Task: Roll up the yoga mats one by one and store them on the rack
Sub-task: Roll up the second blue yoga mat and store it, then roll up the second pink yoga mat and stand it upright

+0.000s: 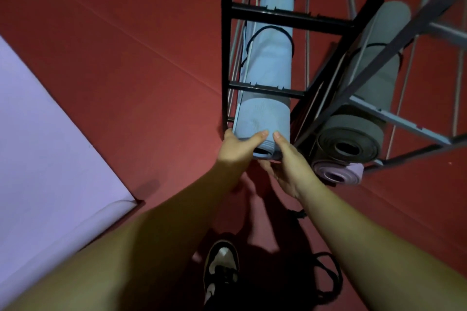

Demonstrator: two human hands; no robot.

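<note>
3 rolled mats: 1 blue mat [266,76], 1 grey mat [371,98], 1 purple mat [336,173]; 1 flat lilac mat [45,146]; 1 rack [290,17]; 2 hands: left hand [238,146], right hand [288,166]; 1 shoe [221,267]

This looks like a yoga or exercise studio. A dark red padded floor [126,63] with faint seams covers the whole room. A black metal rack [290,16] stands on it, holding rolled mats upright: a blue mat [267,70], a grey mat [374,98] and a lilac roll [337,173]. Another lilac mat [45,149] lies spread flat on the floor to the left.
</note>
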